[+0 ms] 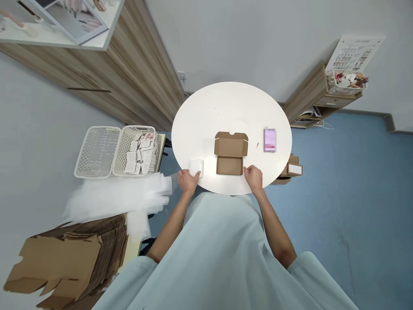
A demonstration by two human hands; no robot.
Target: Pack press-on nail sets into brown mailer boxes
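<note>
On an oval white counter [232,107], the left hand [188,181] is resting at the near edge, its thumb touching a flat, white, squarish packet [195,165]; I cannot tell whether the grip is clamping it. Right of it, a rectangular brown cardboard box [229,166] is lying open, the long axis of its base running side to side between the hands. The right hand [254,175] is hovering just beside the box's right end, clearly nearer than the left, its fingers curling together. Farther right, a pink-and-purple rectangular pack [269,140] is lying apart.
</note>
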